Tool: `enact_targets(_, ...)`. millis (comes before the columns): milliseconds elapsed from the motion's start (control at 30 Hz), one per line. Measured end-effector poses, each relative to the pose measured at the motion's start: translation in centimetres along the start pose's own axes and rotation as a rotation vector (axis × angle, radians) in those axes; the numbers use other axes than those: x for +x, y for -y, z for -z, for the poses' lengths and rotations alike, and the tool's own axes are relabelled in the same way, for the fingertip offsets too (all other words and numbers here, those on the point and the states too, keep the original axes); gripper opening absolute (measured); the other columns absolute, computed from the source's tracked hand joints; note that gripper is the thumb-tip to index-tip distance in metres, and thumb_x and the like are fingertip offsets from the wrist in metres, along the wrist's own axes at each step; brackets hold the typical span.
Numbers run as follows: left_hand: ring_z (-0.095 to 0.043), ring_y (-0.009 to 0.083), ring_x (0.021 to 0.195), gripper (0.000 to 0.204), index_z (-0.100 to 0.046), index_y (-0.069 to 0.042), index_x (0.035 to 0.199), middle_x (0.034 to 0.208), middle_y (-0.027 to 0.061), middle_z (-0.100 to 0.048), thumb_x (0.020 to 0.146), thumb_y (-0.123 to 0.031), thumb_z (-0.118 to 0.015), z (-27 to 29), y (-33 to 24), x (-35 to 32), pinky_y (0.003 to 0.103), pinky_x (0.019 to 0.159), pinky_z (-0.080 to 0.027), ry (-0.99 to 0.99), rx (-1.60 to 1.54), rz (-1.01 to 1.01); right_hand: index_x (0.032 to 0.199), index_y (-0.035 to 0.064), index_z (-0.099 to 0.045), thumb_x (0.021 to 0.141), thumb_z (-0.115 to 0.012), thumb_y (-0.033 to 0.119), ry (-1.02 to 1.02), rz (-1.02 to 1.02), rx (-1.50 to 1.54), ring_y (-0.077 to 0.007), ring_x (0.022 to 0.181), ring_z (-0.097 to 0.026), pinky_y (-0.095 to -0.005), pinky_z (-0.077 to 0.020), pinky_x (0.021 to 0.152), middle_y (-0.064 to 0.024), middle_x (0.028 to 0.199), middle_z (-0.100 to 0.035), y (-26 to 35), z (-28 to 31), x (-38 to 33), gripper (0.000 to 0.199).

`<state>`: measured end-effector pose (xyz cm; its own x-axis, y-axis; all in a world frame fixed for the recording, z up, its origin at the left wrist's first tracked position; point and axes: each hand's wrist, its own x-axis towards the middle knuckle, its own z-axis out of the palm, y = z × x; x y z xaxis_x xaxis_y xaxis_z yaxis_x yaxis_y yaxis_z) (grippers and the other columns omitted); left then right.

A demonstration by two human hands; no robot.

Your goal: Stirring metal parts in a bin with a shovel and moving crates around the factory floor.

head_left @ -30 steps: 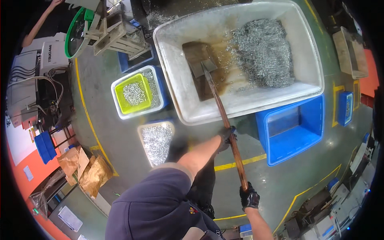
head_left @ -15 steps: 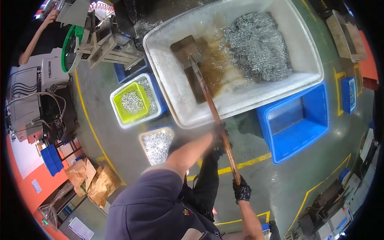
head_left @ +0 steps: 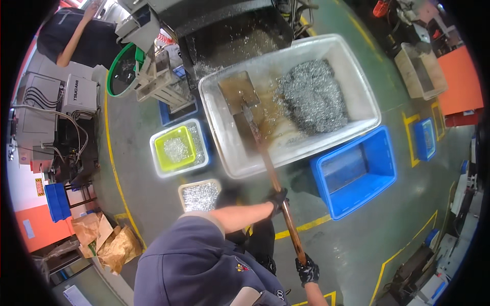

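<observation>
A long-handled shovel (head_left: pixel 276 182) slants from my hands into a big white tub (head_left: pixel 301 151). My left hand (head_left: pixel 277 200), in a black glove, is wrapped round the middle of its wooden handle. Near the handle's lower end my right hand (head_left: pixel 308 270), also black-gloved, is closed on it. The flat blade (head_left: pixel 239 92) lies in the tub's left part, over brownish wet residue. To the right of the blade, a heap of silvery metal shavings (head_left: pixel 315 97) rests on the tub floor, apart from it.
An open blue bin (head_left: pixel 357 191) stands right of the tub. On the left are a yellow-green basket (head_left: pixel 162 164) of small metal pieces inside a white-rimmed bin (head_left: pixel 154 138), and a beige tray (head_left: pixel 181 189) of metal parts. Another person (head_left: pixel 76 38) is by the machines at upper left.
The view has shifted, so the tub sits lower and more of the machine behind it shows. Both my hands keep hold of the shovel, and its blade stays in the tub's left part.
</observation>
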<state>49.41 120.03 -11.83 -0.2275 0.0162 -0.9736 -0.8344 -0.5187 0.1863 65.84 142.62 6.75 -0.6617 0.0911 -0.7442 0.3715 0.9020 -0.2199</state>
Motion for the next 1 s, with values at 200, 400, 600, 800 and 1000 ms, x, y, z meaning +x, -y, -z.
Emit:
enact_targets(200,-0.063,0.0265,0.062,0.03,-0.054,-0.01,0.094,0.074,0.0111,-0.063,0.09,-0.039,-0.061,-1.3,1.0,-4.7,0.045,0.056,-0.055,0.105,-0.033,-0.043,0.102,0.0073,-0.066,0.079,-0.067,0.037,-0.026,-0.018,-0.144,-0.034,0.074,-0.067,-0.0421,-0.0526,0.068,-0.0149,0.081,-0.069,2.5,6.6,-7.5,0.037)
enact_targets(400,-0.065,0.0234,0.072,0.03,-0.053,-0.01,0.1,0.087,0.0086,-0.063,0.091,-0.039,-0.056,-3.5,-4.6,-16.3,0.042,0.066,-0.057,0.366,0.042,0.038,0.112,0.0058,-0.065,0.083,-0.07,0.03,0.085,-0.216,0.345,-0.0122,0.059,-0.061,-0.0278,-0.0485,0.054,-0.0056,0.072,-0.067,10.2,19.1,-17.0,0.039)
enact_targets(600,-0.063,0.0267,0.096,0.04,-0.054,-0.003,0.111,0.102,0.0153,-0.064,0.092,-0.038,-0.054,-4.4,-11.0,-19.5,0.041,0.088,-0.052,0.586,0.077,0.085,0.096,-0.0019,-0.066,0.077,-0.073,0.028,0.079,-0.25,0.277,-0.0238,0.059,-0.065,-0.0348,-0.0525,0.058,-0.0132,0.072,-0.068,16.6,25.7,-19.9,0.036)
enact_targets(800,-0.062,0.0301,0.084,0.033,-0.055,-0.002,0.095,0.088,0.0168,-0.062,0.093,-0.035,-0.052,-7.7,-21.0,-19.6,0.041,0.082,-0.053,0.636,-0.084,-0.147,0.094,-0.0042,-0.063,0.079,-0.073,0.024,-0.01,-0.136,0.362,-0.0184,0.054,-0.062,-0.0326,-0.0513,0.05,-0.0133,0.067,-0.064,21.0,28.6,-16.0,0.033)
enact_targets(1000,-0.063,0.0303,0.077,0.032,-0.054,-0.004,0.099,0.087,0.0177,-0.062,0.092,-0.036,-0.054,-9.9,-18.5,-20.6,0.045,0.07,-0.056,0.58,-0.032,-0.103,0.091,-0.0033,-0.065,0.08,-0.071,0.027,-0.036,-0.14,0.212,-0.0162,0.054,-0.064,-0.0333,-0.0524,0.053,-0.0107,0.065,-0.066,17.9,28.2,-15.5,0.033)
